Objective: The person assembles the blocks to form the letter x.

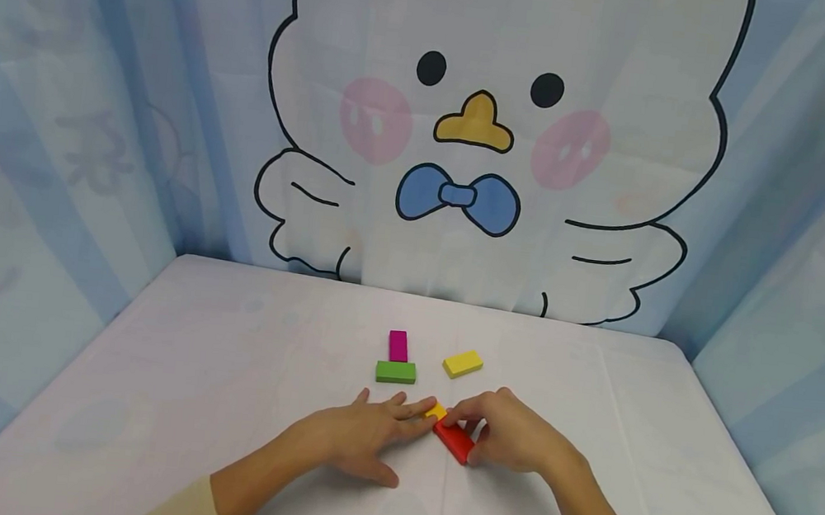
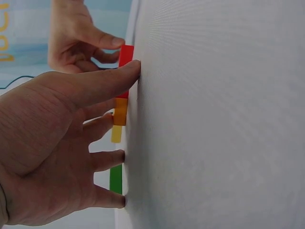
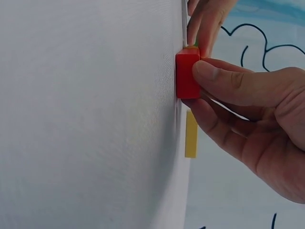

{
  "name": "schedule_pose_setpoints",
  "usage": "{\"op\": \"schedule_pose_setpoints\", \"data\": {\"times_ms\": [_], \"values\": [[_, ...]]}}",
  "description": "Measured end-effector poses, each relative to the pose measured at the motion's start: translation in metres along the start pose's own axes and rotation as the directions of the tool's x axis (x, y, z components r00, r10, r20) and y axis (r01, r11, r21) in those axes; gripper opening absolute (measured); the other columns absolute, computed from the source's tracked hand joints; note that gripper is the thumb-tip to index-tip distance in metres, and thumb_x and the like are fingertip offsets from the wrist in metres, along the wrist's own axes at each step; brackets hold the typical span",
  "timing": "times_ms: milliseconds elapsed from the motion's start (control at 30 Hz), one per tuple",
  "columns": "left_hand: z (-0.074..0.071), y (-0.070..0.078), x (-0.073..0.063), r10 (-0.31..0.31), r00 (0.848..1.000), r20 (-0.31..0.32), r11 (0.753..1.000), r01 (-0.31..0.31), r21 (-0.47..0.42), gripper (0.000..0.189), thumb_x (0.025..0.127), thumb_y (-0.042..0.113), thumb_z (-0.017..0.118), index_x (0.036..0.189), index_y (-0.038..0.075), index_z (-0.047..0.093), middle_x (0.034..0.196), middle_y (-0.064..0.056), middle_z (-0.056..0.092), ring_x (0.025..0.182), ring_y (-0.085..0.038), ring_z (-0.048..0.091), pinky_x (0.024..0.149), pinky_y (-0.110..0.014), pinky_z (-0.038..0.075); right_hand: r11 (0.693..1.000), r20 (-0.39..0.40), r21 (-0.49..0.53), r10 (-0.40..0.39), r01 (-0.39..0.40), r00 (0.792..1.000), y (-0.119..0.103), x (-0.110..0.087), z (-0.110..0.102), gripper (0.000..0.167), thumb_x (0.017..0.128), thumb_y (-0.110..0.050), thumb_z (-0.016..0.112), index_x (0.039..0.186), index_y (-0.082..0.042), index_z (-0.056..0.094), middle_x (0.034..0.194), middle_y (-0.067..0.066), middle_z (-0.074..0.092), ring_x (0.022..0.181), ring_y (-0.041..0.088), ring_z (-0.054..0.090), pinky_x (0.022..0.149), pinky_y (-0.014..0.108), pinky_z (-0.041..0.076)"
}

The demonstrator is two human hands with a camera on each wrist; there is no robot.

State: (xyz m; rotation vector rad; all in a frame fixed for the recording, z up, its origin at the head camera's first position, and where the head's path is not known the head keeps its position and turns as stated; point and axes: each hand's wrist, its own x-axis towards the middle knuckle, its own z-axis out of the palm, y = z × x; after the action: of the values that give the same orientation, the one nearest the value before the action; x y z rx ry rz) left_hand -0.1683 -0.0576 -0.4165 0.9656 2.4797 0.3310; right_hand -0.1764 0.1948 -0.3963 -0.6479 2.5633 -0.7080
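One red block (image 1: 454, 441) lies flat on the cloth (image 1: 185, 368), pinched by the right hand (image 1: 518, 435), whose thumb is at the near end and forefinger toward the far end; the long axis slants from the left fingertips down to the right thumb. The right hand is the nearer; the left hand (image 1: 361, 437) has its fingers straight and spread, the foremost tips beside the orange block (image 1: 437, 411). That block appears to meet the red block's far end and, with those tips, stands in the way on that side. Beyond the right forefinger, well apart, is the yellow block (image 1: 463, 364); beyond the left ring finger, the green block (image 1: 396, 372) lies crosswise, the magenta block (image 1: 398, 346) adjoining its far side and pointing away from the fingers
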Motion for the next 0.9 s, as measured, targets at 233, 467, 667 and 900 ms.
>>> {"op": "schedule_pose_setpoints", "data": {"times_ms": [233, 467, 667, 900], "values": [[-0.0003, -0.0002, 0.0003, -0.001, 1.000, 0.001, 1.000, 0.001, 0.005, 0.087, 0.090, 0.043, 0.080, 0.163, 0.040, 0.033, 0.173, 0.022, 0.013, 0.160, -0.028, 0.025, 0.121, -0.074, 0.022, 1.000, 0.003, 0.005, -0.016, 0.016, 1.000, 0.0004, -0.0009, -0.0015, 0.043, 0.081, -0.001, 0.085, 0.118, -0.020, 0.078, 0.101, -0.010, 0.073, 0.087, 0.015, 0.064, 0.073, 0.027, 0.056], [-0.0006, 0.0004, -0.0002, 0.001, 1.000, 0.007, 1.000, -0.001, 0.001, 0.086, 0.091, 0.042, 0.080, 0.163, 0.039, 0.033, 0.173, 0.022, 0.012, 0.160, -0.029, 0.025, 0.121, -0.074, 0.022, 1.000, 0.007, 0.007, -0.030, 0.030, 1.000, -0.0003, -0.0014, -0.0018, 0.042, 0.081, -0.001, 0.085, 0.119, -0.019, 0.078, 0.102, -0.009, 0.073, 0.087, 0.016, 0.063, 0.072, 0.026, 0.056], [-0.0012, 0.0011, 0.0010, -0.005, 1.000, 0.012, 1.000, 0.005, -0.004, 0.085, 0.090, 0.042, 0.080, 0.162, 0.040, 0.034, 0.173, 0.021, 0.015, 0.160, -0.029, 0.026, 0.121, -0.074, 0.023, 1.000, 0.021, 0.017, -0.026, 0.026, 0.999, 0.0003, -0.0033, -0.0032, 0.044, 0.082, -0.002, 0.084, 0.122, -0.019, 0.077, 0.103, -0.007, 0.073, 0.085, 0.016, 0.063, 0.072, 0.027, 0.055], [-0.0033, 0.0007, 0.0000, 0.007, 1.000, 0.015, 1.000, -0.006, -0.007, 0.086, 0.090, 0.042, 0.080, 0.162, 0.041, 0.033, 0.173, 0.021, 0.014, 0.160, -0.028, 0.026, 0.120, -0.074, 0.024, 0.999, 0.022, 0.015, -0.043, 0.042, 0.999, 0.0009, -0.0052, -0.0056, 0.044, 0.083, -0.003, 0.084, 0.124, -0.019, 0.077, 0.104, -0.006, 0.074, 0.084, 0.015, 0.065, 0.072, 0.025, 0.055]]}}
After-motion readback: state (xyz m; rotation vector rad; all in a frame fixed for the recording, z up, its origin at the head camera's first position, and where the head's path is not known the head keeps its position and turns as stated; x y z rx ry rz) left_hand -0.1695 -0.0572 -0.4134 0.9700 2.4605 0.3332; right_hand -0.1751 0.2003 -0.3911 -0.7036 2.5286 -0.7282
